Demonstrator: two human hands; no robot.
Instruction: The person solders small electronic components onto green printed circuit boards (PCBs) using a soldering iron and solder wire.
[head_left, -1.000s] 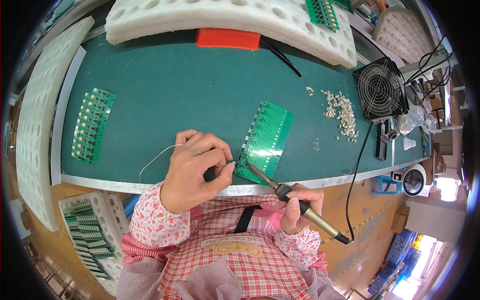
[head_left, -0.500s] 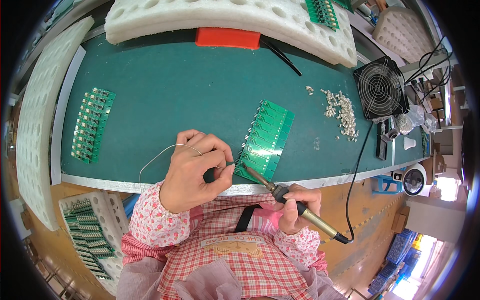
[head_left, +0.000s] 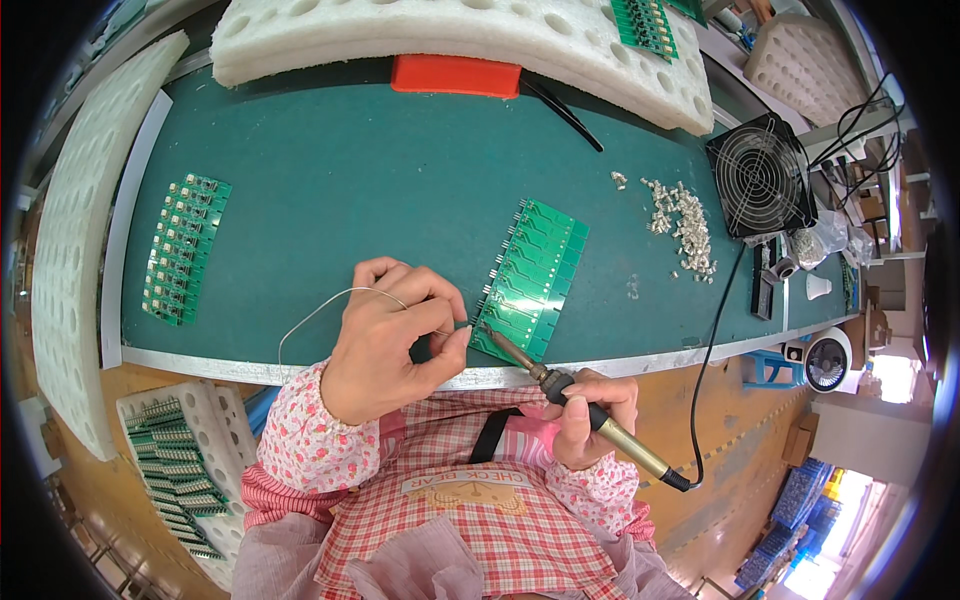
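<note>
A green circuit board [head_left: 535,275] lies at a slant on the green table, a row of metal pins along its left edge. Pinched in my left hand [head_left: 395,335] is a thin solder wire [head_left: 318,305]. It loops out behind the hand, and its front end meets the board's lower left corner. My right hand [head_left: 595,415] grips a soldering iron [head_left: 625,440] by its dark handle. The iron's tip rests at that same corner, close to my left fingertips. Whether tip and wire touch is too small to tell.
A second board [head_left: 186,250] lies at the left. Small metal parts [head_left: 690,230] are heaped at the right, near a black fan [head_left: 762,175]. Across the back stand white foam [head_left: 450,40], a red box [head_left: 455,75] and black tweezers [head_left: 565,115]. The iron's cable [head_left: 712,370] crosses the table's front edge.
The right hand and the rear of the soldering iron have shifted very slightly. The left hand, the solder wire and the board look nearly the same.
</note>
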